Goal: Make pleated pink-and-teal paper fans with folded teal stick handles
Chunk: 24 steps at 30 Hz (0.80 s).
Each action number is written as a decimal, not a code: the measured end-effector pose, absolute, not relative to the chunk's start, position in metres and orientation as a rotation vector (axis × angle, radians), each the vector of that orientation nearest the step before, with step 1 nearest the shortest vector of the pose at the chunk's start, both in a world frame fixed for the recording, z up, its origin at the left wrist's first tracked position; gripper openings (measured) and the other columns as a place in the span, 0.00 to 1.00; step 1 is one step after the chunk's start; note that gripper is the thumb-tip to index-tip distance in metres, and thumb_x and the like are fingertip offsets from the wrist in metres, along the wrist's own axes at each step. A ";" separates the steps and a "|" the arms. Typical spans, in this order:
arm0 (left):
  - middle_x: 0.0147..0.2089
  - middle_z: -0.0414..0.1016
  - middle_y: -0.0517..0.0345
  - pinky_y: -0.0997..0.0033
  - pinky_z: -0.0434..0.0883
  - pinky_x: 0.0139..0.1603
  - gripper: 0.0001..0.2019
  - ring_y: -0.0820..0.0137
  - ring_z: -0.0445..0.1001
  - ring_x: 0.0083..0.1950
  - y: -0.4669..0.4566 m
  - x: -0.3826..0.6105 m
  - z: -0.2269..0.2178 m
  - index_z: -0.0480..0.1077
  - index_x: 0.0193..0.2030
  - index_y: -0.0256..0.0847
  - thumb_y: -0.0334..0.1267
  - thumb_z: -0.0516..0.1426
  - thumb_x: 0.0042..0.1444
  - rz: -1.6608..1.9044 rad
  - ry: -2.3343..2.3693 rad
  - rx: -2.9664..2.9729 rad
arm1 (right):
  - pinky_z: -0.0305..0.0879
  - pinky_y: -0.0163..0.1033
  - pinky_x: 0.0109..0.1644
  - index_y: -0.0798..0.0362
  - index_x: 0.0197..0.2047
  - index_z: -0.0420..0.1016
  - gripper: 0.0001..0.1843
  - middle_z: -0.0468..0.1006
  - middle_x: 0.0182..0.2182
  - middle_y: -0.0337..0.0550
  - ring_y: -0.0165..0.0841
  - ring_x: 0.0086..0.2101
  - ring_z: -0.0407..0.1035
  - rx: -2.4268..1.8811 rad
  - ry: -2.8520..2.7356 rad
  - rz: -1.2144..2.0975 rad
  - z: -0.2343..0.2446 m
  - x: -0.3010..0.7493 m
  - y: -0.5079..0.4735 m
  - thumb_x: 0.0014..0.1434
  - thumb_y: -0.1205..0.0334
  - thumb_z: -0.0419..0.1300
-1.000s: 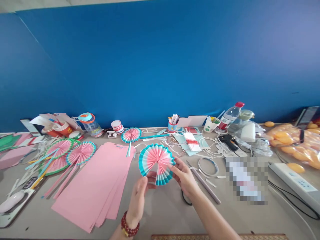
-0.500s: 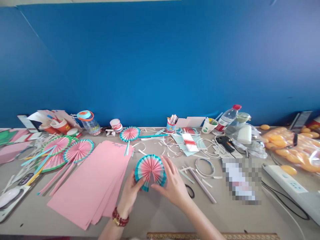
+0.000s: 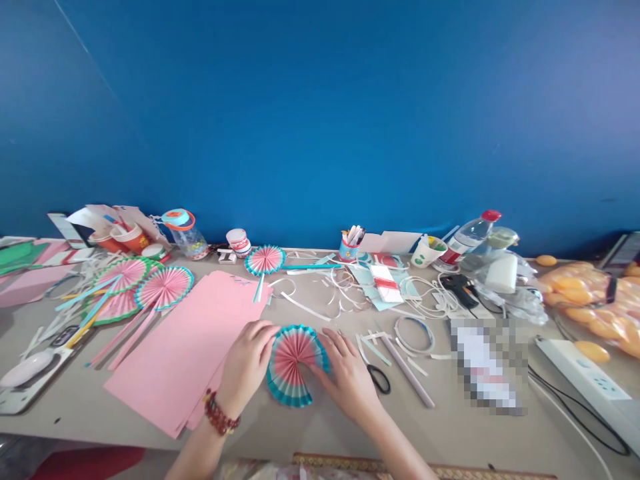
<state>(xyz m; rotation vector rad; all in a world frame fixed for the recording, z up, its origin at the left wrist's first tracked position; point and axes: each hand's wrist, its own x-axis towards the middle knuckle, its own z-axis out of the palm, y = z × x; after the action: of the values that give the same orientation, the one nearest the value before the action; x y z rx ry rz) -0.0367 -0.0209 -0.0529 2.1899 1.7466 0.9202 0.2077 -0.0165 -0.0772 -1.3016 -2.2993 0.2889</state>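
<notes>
A round pleated paper fan (image 3: 293,377), pink inside with pale and teal bands at its edge, is between my hands low over the table. A wedge-shaped gap opens on its lower right side. My right hand (image 3: 347,370) grips the right part, its thumb at the gap near the centre and its fingers along the outer edge. My left hand (image 3: 247,363), with a red bead bracelet at the wrist, rests at the fan's left edge. Its fingers are loosely bent and the thumb is off the pleats. Whether its fingertips touch the rim is hard to see.
Pink paper sheets (image 3: 175,353) lie to the left, with finished-looking fans (image 3: 165,288) beyond. Another fan (image 3: 265,260) lies at the back. Scissors (image 3: 379,378), a lilac stick (image 3: 407,373) and a tape ring (image 3: 414,335) are on the right, plus a glue gun (image 3: 459,291) and power strip (image 3: 585,377).
My left thumb has come off the fan, and that hand has shifted left and up. The fan has turned so its gap faces lower right. The view has tilted slightly.
</notes>
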 end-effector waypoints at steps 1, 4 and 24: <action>0.51 0.75 0.52 0.62 0.71 0.54 0.17 0.61 0.74 0.52 -0.014 -0.036 -0.051 0.75 0.52 0.48 0.29 0.50 0.64 0.838 1.663 2.263 | 0.67 0.55 0.58 0.51 0.62 0.67 0.24 0.71 0.59 0.53 0.48 0.56 0.67 -1.286 -2.302 0.298 -0.076 0.206 -0.018 0.64 0.59 0.59; 0.54 0.73 0.52 0.61 0.71 0.57 0.17 0.63 0.72 0.55 0.007 -0.038 -0.049 0.75 0.50 0.45 0.25 0.50 0.62 0.626 1.484 2.442 | 0.67 0.56 0.59 0.50 0.61 0.68 0.22 0.70 0.59 0.52 0.47 0.55 0.67 -1.244 -2.329 0.336 -0.073 0.203 -0.022 0.64 0.59 0.58; 0.47 0.72 0.54 0.65 0.66 0.54 0.09 0.64 0.69 0.50 0.059 -0.056 -0.068 0.76 0.36 0.43 0.28 0.55 0.60 0.356 0.985 2.562 | 0.68 0.57 0.58 0.50 0.58 0.70 0.19 0.70 0.59 0.53 0.48 0.56 0.67 -1.258 -2.329 0.392 -0.082 0.202 -0.027 0.64 0.63 0.57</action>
<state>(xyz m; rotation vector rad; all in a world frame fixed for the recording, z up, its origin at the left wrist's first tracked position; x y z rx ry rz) -0.0557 0.0586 -0.0675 2.5619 0.9853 0.3560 0.2024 -0.0274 -0.0824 -1.2581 -2.3289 0.3925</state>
